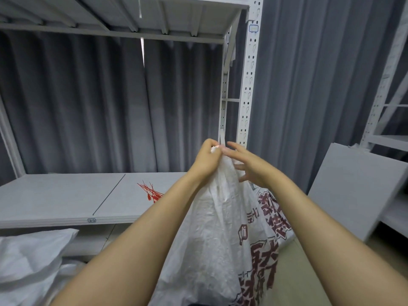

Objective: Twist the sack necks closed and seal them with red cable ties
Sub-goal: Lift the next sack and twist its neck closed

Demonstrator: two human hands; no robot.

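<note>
Your left hand (207,157) is clamped round the gathered neck of the white sack (220,228), holding it up in front of the shelf's right end. Your right hand (249,166) sits just beside the neck, fingers spread, gripping nothing. The woven plastic looks thin, crinkly and slick, so take it low on the bunch and twist hard. The red cable ties (152,192) lie toward the right end of the shelf (66,195)
</note>
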